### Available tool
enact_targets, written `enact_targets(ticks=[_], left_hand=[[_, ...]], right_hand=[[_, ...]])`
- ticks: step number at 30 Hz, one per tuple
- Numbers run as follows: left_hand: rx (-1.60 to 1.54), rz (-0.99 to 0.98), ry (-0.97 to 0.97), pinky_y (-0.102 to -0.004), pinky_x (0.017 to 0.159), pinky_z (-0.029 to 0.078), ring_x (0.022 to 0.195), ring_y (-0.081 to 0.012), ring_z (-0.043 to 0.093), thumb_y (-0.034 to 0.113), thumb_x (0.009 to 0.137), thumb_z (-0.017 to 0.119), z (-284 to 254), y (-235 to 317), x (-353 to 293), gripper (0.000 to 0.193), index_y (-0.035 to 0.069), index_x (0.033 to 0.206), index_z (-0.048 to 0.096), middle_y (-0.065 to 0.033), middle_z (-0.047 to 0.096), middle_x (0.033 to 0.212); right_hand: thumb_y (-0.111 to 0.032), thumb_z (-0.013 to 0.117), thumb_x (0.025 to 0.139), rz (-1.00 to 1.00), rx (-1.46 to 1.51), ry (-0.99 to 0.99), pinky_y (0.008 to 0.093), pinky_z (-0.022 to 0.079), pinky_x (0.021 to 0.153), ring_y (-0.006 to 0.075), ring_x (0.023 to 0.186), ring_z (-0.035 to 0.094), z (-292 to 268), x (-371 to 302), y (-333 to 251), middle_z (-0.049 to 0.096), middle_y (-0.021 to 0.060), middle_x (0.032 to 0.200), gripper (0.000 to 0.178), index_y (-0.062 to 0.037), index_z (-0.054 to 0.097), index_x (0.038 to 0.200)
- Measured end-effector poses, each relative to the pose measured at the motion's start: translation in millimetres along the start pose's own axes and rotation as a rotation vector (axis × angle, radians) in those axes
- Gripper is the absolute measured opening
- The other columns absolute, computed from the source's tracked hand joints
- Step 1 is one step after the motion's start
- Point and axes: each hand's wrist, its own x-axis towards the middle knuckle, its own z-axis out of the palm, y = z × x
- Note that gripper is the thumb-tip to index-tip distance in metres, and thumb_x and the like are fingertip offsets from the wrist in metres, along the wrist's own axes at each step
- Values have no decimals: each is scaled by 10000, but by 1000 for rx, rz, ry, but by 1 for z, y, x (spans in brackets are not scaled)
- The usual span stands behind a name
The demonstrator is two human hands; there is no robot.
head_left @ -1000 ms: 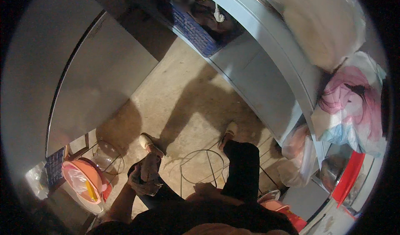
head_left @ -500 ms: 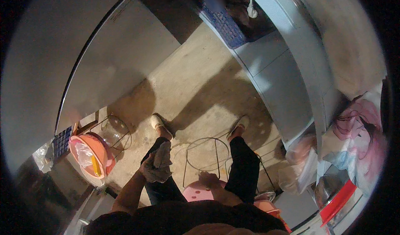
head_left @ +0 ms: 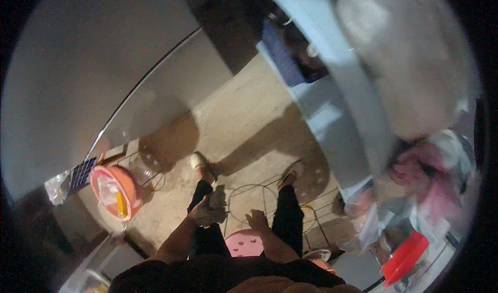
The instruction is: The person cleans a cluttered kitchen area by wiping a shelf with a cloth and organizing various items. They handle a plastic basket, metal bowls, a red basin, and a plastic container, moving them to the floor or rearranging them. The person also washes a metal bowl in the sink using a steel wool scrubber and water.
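My left hand (head_left: 197, 215) is closed on a crumpled grey cloth (head_left: 215, 208), held over my left leg. Between my knees is my right hand (head_left: 257, 221), with nothing visible in it and the fingers loosely apart. Below and just left of that hand is the pink seat (head_left: 243, 243) of a stool with round holes in it. Thin metal legs and a ring (head_left: 253, 188) of a stool frame show on the floor beyond. The picture is somewhat blurred.
At the left, an orange basin (head_left: 136, 193) holds a clear bag and something yellow, near a blue grid-like crate (head_left: 82, 173). A large grey panel (head_left: 104, 59) fills the upper left. On the right are a pale blue cabinet (head_left: 337, 121), plastic bags (head_left: 425, 173) and a red object (head_left: 405, 258).
The view has turned and shifted. My left hand with the cloth has come closer to my right hand, whose fingers have loosened and lifted slightly from near the stool seat.
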Motion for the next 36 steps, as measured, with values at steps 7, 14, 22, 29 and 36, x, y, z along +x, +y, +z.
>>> enact_targets(ticks=[7, 14, 22, 29, 36], left_hand=[[8, 394, -244, -463, 820, 440, 847, -304, 559, 490, 908, 400, -4, -33, 10, 489, 117, 1221, 442, -106, 553, 1037], [851, 684, -27, -408, 765, 468, 772, -291, 582, 402, 849, 518, 183, -53, -20, 384, 123, 1114, 516, -103, 603, 957], [1133, 625, -334, -287, 743, 488, 942, -175, 552, 162, 750, 656, 344, -51, -108, 267, 66, 993, 602, -90, 548, 1016], [2006, 636, -734, -370, 1023, 323, 1244, -237, 404, 196, 732, 728, 414, -61, -159, 530, 96, 1228, 571, -91, 491, 1310], [1960, 573, -820, -376, 1039, 302, 1263, -254, 386, 198, 762, 691, 520, -91, -182, 565, 39, 1274, 512, -129, 461, 1330]], right_hand=[[-281, 555, 878, 112, 248, 178, 411, 434, 889, 335, 1040, 546, -185, 39, -11, 576, 184, 1139, 377, -8, 543, 1136], [-373, 565, 893, 237, 728, -185, 347, 515, 744, 180, 811, 618, -319, 8, -118, 590, 101, 1097, 455, -57, 491, 1212], [-384, 525, 908, -290, 2071, -535, 430, 420, 951, 238, 1196, 472, -412, 4, -255, 406, 75, 1378, 586, -142, 321, 1401], [-379, 628, 840, -366, 1417, 228, 326, 459, 878, 233, 1035, 529, -396, 8, -251, 529, 97, 1161, 520, -54, 484, 1219], [-336, 636, 824, -525, 2727, -1146, 312, 483, 791, 207, 1024, 514, -508, -82, -304, 488, 114, 1197, 542, -36, 470, 1244]])
